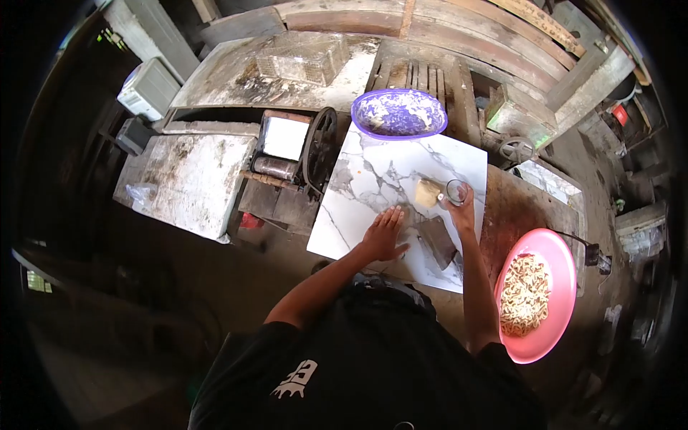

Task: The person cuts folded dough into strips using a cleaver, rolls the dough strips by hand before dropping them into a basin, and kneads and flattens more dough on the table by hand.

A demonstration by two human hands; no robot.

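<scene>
On the white marbled board (344, 222), my left hand (385, 235) lies flat with its fingers stretched out, holding nothing. My right hand (462, 206) is closed on a small round clear glass (456, 190) near the board's right side. Just left of the glass sits a pale yellowish block of dough (428, 193). Between my hands, nearer to me, a flat grey-brown piece (436, 242) rests on the board; its material is hard to tell. A purple basin (399, 115) smeared with white residue stands at the board's far edge.
A pink basin (562, 294) with many small curled pieces (525, 295) stands at the right. To the left is a roller machine (283, 143) with a large wheel, beside a stained white table (186, 179). A wire basket (304, 61) lies on the far table.
</scene>
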